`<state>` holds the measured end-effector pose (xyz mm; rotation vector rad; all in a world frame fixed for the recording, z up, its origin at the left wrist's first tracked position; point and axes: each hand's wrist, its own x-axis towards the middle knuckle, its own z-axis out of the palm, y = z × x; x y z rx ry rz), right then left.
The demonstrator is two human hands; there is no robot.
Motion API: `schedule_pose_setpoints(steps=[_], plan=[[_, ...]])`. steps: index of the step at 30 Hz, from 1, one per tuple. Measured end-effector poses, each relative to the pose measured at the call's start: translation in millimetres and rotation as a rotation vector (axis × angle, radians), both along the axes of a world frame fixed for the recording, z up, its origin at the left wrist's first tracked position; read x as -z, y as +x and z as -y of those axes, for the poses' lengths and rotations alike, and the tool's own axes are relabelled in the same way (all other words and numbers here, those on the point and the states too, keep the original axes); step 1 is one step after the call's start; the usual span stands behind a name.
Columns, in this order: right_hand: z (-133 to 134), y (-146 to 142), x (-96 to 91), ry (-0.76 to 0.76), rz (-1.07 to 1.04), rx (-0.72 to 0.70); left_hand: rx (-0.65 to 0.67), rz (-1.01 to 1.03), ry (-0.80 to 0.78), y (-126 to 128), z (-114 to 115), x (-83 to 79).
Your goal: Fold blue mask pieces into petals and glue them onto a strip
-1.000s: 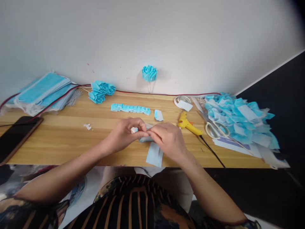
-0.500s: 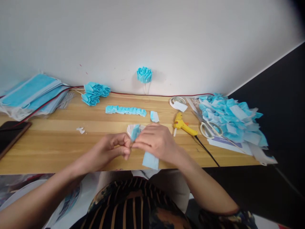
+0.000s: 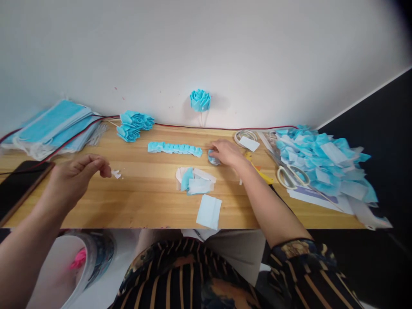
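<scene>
My right hand (image 3: 226, 152) reaches across the wooden table (image 3: 138, 195), fingers closed on a small folded blue piece (image 3: 213, 159) beside the right end of a pleated blue strip (image 3: 174, 148). Out to the left, my left hand (image 3: 77, 175) hovers above the table with fingers loosely curled and thumb and forefinger pinched near a small white scrap (image 3: 116, 174); nothing shows in it. Between the hands lie a small heap of blue and white cut pieces (image 3: 194, 180) and a pale blue rectangle (image 3: 209, 211) at the front edge.
A stack of blue face masks (image 3: 54, 124) and a phone (image 3: 19, 186) lie at left. Blue mask flowers (image 3: 133, 123) rest by the wall, one flower (image 3: 200, 100) standing on a stick. At right are a yellow glue gun (image 3: 262, 173), scissors (image 3: 291, 175), tape (image 3: 245, 137) and blue scraps (image 3: 318, 156).
Both hands left the folded pieces at the centre, which now lie on the table. The right hand reached forward to the small blue piece; the left hand swung out left.
</scene>
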<state>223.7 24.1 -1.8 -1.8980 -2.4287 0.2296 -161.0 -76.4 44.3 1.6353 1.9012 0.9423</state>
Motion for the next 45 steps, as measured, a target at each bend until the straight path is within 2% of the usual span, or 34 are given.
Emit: schedule_pose_setpoints(steps=[4,6,8,11,14,17,21,27,29,32,35,38,42,43,45], plan=[[8,10,-14.4,-0.012,0.014,0.017,-0.009,0.093,-0.017,-14,-5,14.9],[15,15,-24.3,0.028,-0.052,0.054,-0.046,0.053,0.009,-21,-7,20.7],[23,18,-32.3,0.084,-0.223,0.079,-0.064,-0.060,0.051,-26,-8,25.1],[30,15,-36.0,0.094,-0.612,0.069,-0.051,-0.172,0.054,-29,-9,30.3],[29,10,-29.7,0.052,-0.911,0.049,-0.009,-0.226,0.032,-30,-11,34.3],[23,4,-18.2,0.042,-1.033,0.027,0.022,-0.251,0.049,-31,-10,36.6],[22,-3,-1.6,0.076,-1.081,0.031,0.068,-0.320,0.066,-36,-8,38.3],[32,-6,11.8,0.136,-1.127,0.066,0.123,-0.472,-0.050,-48,-12,42.3],[33,-6,13.3,0.151,-1.116,0.079,0.101,-0.460,-0.039,-49,-14,43.5],[34,-7,14.9,0.155,-1.119,0.076,0.065,-0.450,0.072,-46,-16,43.7],[34,-8,15.1,0.154,-1.123,0.054,0.141,-0.454,0.198,-33,-18,39.2],[35,-9,13.4,0.165,-1.129,0.028,0.255,-0.358,0.217,-3,-20,29.4],[38,-11,11.2,0.159,-1.166,-0.015,0.487,-0.086,0.141,67,-32,17.4],[39,-12,10.9,0.154,-1.181,-0.022,0.540,-0.026,0.168,86,-38,16.5],[40,-13,10.5,0.137,-1.212,-0.037,0.631,0.083,0.105,121,-53,18.6]])
